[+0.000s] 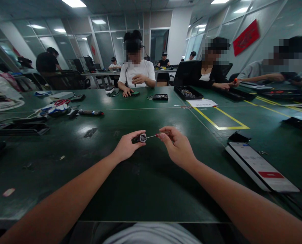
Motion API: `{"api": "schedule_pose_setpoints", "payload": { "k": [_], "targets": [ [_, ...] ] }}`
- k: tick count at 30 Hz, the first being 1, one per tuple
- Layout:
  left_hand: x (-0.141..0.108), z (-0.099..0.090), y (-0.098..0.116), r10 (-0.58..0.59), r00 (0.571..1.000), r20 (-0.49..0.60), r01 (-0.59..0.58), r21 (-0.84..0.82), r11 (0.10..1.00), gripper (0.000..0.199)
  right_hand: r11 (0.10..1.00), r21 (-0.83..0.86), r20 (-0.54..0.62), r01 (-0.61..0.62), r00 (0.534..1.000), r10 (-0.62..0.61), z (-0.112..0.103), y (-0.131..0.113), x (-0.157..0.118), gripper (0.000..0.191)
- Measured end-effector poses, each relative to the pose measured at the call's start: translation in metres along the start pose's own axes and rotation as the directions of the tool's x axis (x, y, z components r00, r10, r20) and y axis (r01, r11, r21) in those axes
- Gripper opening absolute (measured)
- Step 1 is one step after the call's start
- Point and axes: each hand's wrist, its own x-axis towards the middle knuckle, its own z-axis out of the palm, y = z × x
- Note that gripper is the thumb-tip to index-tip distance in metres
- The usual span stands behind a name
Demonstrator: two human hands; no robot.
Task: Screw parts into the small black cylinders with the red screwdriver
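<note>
My left hand [128, 145] is closed around a small dark cylindrical part [142, 138], whose round silvery end faces the camera. From the right, my right hand [176, 145] pinches the handle of a thin screwdriver [152, 136]. Its handle looks red and partly clear, mostly covered by my fingers. The metal shaft points left, and its tip meets or lies very near the right side of the dark part. Both hands are above the green table [145, 189], near the middle of the view.
A phone [262, 166] lies at the right on a white block. Tools and red-handled scissors [62, 102] lie at the back left. Across the table, a person in white [149, 69] handles a small green item. A black parts tray [187, 92] stands beyond my right hand.
</note>
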Motion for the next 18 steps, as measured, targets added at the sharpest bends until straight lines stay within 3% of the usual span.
{"api": "schedule_pose_setpoints", "payload": {
  "k": [6, 12, 16, 18],
  "targets": [
    [-0.0009, -0.0002, -0.0002, 0.013, 1.0, 0.001, -0.013, 0.025, 1.0, 0.044, 0.997, -0.079, -0.054, -0.005, 0.999, 0.001, -0.0003, 0.0001, 0.0015, 0.019],
    [-0.0026, 0.0003, -0.0004, 0.053, 0.998, 0.035, -0.053, 0.001, 0.999, 0.041, 0.999, -0.031, 0.041, 0.027, 0.999, -0.026, -0.0036, 0.0016, -0.0001, 0.027],
    [-0.0033, 0.0015, -0.0007, 0.055, 0.998, 0.032, -0.055, 0.008, 0.998, 0.041, 0.996, -0.059, -0.005, 0.06, 0.998, -0.06, -0.0045, -0.0027, -0.0012, 0.04],
    [-0.0033, 0.0012, -0.001, 0.051, 0.998, 0.024, -0.051, 0.01, 0.999, 0.041, 0.991, -0.122, -0.017, 0.06, 0.998, -0.063, -0.0046, -0.0052, -0.0011, 0.037]
  ]
}}
